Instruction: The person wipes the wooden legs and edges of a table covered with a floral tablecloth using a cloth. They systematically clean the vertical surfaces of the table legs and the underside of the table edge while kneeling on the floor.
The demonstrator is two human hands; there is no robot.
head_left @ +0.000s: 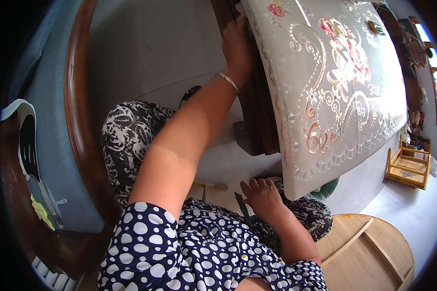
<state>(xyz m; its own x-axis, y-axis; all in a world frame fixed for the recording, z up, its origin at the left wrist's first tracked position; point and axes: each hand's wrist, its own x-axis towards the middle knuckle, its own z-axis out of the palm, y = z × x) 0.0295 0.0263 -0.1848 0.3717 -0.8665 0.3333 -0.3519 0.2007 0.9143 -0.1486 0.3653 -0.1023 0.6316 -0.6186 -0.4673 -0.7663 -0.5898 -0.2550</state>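
My left hand [235, 41], with a light bangle [227, 81] at its wrist, reaches far forward to the dark wooden side of a table [260, 92]. Its fingers look closed on a whitish cloth-like piece [240, 8], partly hidden and a little blurred. Over the tabletop lies a pale, shiny tablecloth [301, 63] with red flowers and scrolls, its lacy edge hanging over. My right hand [265, 196] rests over my patterned trouser leg [310, 208], fingers loosely apart. Beside its thumb is a narrow dark pointed thing [243, 207]; it does not look gripped.
A blue-cushioned seat with a dark wooden frame [73, 97] runs along the left. On it lie a white-edged black item [28, 131] and a yellow cloth [42, 213]. A round wooden board [369, 252] is at lower right, a small wooden stool [409, 167] farther back.
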